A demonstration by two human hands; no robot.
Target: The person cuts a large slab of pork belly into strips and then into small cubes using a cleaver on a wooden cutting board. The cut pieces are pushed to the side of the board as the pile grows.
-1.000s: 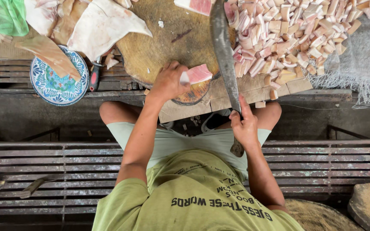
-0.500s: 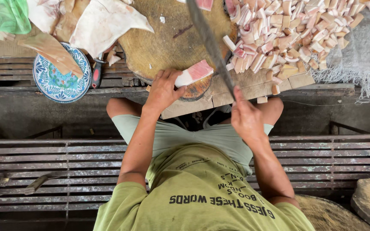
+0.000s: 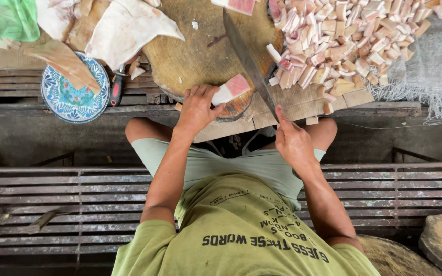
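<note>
My left hand (image 3: 197, 108) presses down on a slab of pink and white meat (image 3: 231, 89) at the near edge of a round wooden chopping block (image 3: 195, 56). My right hand (image 3: 292, 140) grips the handle of a long cleaver (image 3: 249, 64), whose blade slants up and left across the block, just right of the slab. A heap of cut pink and white meat pieces (image 3: 333, 38) lies to the right of the blade.
A blue patterned plate (image 3: 72, 94) holds a strip of skin at the left. Pale sheets of skin (image 3: 124, 25) and a red-handled tool (image 3: 116, 87) lie beside it. A green bag (image 3: 3, 18) is top left. A slatted metal bench (image 3: 52, 204) runs below me.
The cleaver blade has swung from lying to the right of the slab to leaning left over the block. My right hand rose with it. The left hand stays on the slab.
</note>
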